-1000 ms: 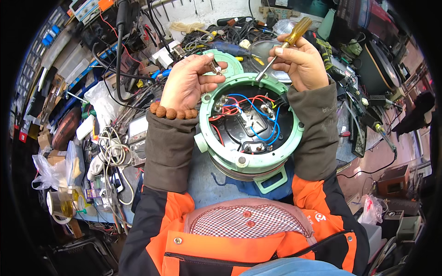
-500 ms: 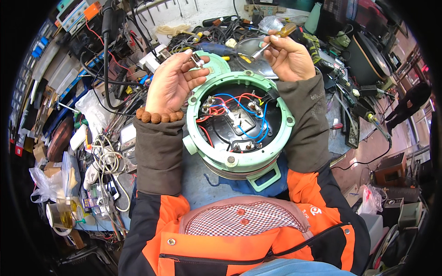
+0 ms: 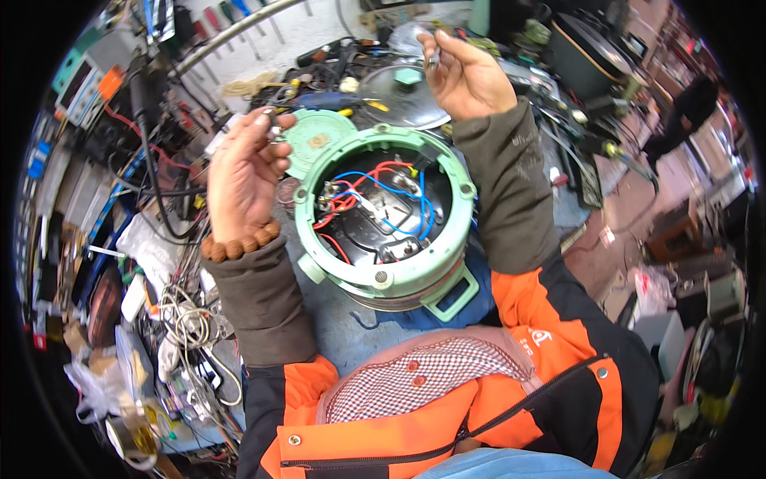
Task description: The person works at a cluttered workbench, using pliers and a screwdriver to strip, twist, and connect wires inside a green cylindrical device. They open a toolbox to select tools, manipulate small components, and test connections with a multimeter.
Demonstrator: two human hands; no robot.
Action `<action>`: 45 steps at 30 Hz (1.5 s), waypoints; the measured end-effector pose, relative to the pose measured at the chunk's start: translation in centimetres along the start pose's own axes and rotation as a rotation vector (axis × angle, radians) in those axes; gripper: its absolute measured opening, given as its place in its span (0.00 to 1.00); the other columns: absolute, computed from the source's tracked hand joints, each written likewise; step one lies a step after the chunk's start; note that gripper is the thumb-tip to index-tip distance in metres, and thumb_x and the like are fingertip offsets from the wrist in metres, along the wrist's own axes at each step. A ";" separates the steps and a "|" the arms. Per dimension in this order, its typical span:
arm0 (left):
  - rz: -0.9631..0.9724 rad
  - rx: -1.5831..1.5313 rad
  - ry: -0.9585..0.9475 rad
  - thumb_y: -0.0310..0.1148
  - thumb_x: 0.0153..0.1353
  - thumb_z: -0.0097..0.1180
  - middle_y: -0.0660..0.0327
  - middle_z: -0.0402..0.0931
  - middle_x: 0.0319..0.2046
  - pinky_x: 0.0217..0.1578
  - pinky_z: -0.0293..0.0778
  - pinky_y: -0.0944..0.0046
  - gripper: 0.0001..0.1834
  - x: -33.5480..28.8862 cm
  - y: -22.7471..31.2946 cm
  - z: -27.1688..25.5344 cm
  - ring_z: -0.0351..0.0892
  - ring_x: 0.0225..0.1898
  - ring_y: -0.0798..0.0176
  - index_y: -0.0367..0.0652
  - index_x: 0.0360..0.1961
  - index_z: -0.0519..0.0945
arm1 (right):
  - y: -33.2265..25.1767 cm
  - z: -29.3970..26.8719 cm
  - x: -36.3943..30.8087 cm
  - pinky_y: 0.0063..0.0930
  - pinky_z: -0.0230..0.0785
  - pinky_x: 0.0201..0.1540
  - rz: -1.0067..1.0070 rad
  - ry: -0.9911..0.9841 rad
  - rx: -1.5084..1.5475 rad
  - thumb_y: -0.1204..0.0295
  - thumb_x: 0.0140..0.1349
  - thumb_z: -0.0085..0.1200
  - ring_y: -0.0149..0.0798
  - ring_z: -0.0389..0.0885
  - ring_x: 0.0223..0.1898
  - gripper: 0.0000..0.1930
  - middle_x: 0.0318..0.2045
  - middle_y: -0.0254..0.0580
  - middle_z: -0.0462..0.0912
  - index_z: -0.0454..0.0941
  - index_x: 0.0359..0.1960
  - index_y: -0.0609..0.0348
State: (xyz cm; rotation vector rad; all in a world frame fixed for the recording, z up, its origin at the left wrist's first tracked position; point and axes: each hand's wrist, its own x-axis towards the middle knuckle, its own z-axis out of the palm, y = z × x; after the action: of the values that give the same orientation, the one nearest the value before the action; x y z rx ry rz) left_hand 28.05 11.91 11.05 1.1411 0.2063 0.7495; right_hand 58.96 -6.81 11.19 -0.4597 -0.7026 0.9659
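Observation:
A round green appliance base point(image 3: 381, 279) lies upturned in front of me. Red and blue wires and metal terminals run across its black inside point(image 3: 363, 231). Up and to the left of it, my left hand point(image 3: 247, 172) pinches a small metal part point(image 3: 271, 120) between thumb and fingers. Above the far right rim, my right hand point(image 3: 471, 84) is raised, its fingers closed around a small shiny metal piece point(image 3: 433, 58) that is mostly hidden. A round green cover point(image 3: 315, 132) lies just behind the base, between the two hands. Neither hand touches the base.
A glass lid point(image 3: 391, 100) with a green knob lies behind the base, near blue-handled pliers point(image 3: 323, 101) and tangled cables. Coiled white cables point(image 3: 183, 315) crowd the left side. A dark oval pot point(image 3: 590, 52) stands at the back right.
My hands have moved apart, the left one leftward and lower, the right one up and leftward. The yellow-handled screwdriver seen in my right hand no longer shows plainly. The whole view has shifted.

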 end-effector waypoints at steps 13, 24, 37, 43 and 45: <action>0.107 0.317 -0.148 0.30 0.77 0.60 0.53 0.90 0.42 0.31 0.73 0.76 0.12 -3.5 1.7 5.3 0.77 0.28 0.76 0.35 0.56 0.84 | -4.3 -8.1 -19.8 0.19 0.73 0.28 0.122 0.405 -0.487 0.72 0.75 0.63 0.24 0.83 0.30 0.16 0.34 0.32 0.85 0.83 0.59 0.67; -0.024 0.520 -0.263 0.28 0.77 0.59 0.56 0.88 0.41 0.35 0.72 0.73 0.11 -3.0 -1.3 6.9 0.75 0.33 0.75 0.36 0.56 0.82 | -3.6 -15.2 -18.3 0.27 0.79 0.31 0.351 0.624 -0.846 0.70 0.70 0.66 0.33 0.86 0.30 0.28 0.39 0.46 0.90 0.78 0.70 0.67; -0.005 0.531 -0.247 0.26 0.78 0.59 0.55 0.87 0.40 0.31 0.71 0.76 0.07 -2.6 -1.9 6.5 0.72 0.27 0.77 0.36 0.53 0.81 | -0.9 -16.1 -18.2 0.38 0.84 0.50 0.105 0.610 -1.579 0.73 0.62 0.67 0.44 0.93 0.42 0.18 0.39 0.47 0.93 0.90 0.54 0.57; -0.008 0.533 -0.238 0.27 0.77 0.61 0.53 0.87 0.41 0.31 0.71 0.76 0.10 -2.6 -1.8 5.9 0.73 0.27 0.78 0.36 0.55 0.81 | 0.0 -15.5 -17.9 0.41 0.82 0.50 0.000 0.611 -1.844 0.75 0.62 0.64 0.49 0.90 0.43 0.15 0.39 0.47 0.90 0.92 0.50 0.56; -0.013 0.530 -0.236 0.27 0.77 0.61 0.54 0.87 0.41 0.31 0.71 0.76 0.09 -2.7 -1.7 6.0 0.73 0.27 0.78 0.36 0.55 0.81 | -0.1 -16.5 -17.8 0.44 0.82 0.54 0.040 0.605 -1.802 0.74 0.62 0.63 0.52 0.91 0.47 0.14 0.42 0.49 0.92 0.93 0.49 0.53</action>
State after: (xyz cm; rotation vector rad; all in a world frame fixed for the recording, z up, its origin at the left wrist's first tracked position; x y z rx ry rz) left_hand 29.84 5.36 11.58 1.7177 0.2193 0.5536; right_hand 64.08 -23.05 -6.13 -2.2130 -0.8354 -0.0839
